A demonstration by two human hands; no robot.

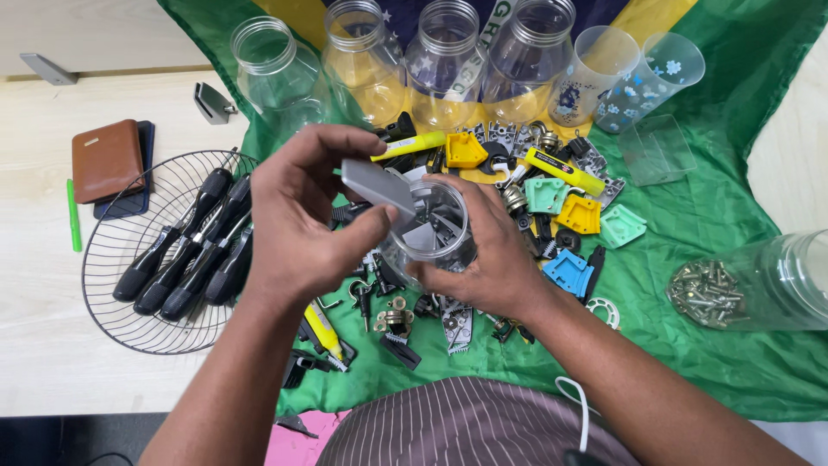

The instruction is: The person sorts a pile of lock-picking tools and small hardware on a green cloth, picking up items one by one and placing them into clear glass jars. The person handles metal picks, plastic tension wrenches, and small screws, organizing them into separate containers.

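My left hand (297, 224) pinches a flat grey metal bracket (378, 185) and holds it over the mouth of a clear plastic jar (431, 231). My right hand (487, 250) grips that jar from the right side, a little above the cloth. Several grey metal pieces lie inside the jar. Under and around the jar lies a heap of small hardware (535, 198): yellow, teal and blue plastic parts, hinges, hooks and yellow marker-like tools.
A round wire basket (121, 259) at left holds several black-handled screwdrivers (185, 250). Empty clear jars (362, 56) and two cups (630, 73) stand at the back on the green cloth (716, 198). A jar of screws (750, 285) lies at right. A brown wallet (105, 160) rests on the table.
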